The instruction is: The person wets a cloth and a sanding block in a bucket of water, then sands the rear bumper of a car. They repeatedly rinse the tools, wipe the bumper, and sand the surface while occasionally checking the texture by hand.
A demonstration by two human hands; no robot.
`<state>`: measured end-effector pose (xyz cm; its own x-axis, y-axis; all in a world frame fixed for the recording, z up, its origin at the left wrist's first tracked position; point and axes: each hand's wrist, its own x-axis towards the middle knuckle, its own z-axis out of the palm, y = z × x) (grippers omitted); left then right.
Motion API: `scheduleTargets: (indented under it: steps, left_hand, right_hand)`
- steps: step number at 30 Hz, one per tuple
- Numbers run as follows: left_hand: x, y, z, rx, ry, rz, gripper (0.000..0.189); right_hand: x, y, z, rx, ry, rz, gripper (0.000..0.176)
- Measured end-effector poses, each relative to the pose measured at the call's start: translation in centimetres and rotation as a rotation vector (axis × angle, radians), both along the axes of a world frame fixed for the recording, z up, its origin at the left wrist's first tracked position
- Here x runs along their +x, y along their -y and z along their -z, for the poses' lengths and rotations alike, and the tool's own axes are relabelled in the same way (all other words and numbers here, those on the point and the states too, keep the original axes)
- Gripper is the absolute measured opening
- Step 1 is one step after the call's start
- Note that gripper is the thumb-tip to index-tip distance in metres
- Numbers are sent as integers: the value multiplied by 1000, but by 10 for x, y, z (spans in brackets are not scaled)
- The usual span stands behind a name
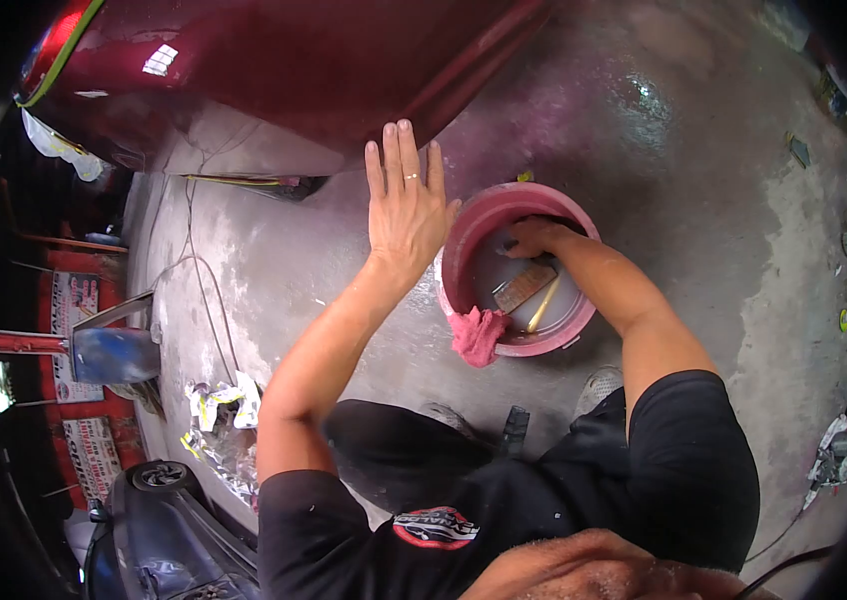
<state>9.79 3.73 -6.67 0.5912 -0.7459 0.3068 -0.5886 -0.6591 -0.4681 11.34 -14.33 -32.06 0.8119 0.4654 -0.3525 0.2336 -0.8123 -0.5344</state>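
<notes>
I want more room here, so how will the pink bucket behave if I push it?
The bucket probably feels heavy, since cloudy water pools inside. That water would likely slosh. The cloth draped over its rim looks limp and might slip off.

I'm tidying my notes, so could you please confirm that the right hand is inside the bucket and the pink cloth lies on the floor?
Not quite: the head view shows the pink cloth draped over the rim of the bucket, not lying on the floor. The right hand is indeed inside the bucket.
</notes>
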Motion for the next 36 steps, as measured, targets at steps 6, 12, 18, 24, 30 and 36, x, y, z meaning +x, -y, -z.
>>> scheduleTargets:
  steps: [6, 12, 18, 24, 30, 36]
  left_hand:
    - [-35, -23, 44, -35, -206, 114, 80]
    - [-26, -79, 116, 97, -732, -91, 89]
    - [-18, -56, 89, -28, -532, -34, 94]
    - [-7, 31, -26, -273, -130, -132, 108]
    - [24, 63, -38, -159, -35, -268, 109]
    - [26, 63, -32, -136, -45, -293, 101]
  right_hand:
    - [3, -4, 17, -41, -19, 47, 61]
    - [-13, 0, -19, -89, -44, 113, 56]
    - [-10, 0, -2, -43, -13, 112, 53]
    - [0, -7, 12, -82, -66, 83, 52]
    - [23, -17, 90, 186, -197, 226, 52]
    - [0, -10, 15, -1, -4, 123, 49]
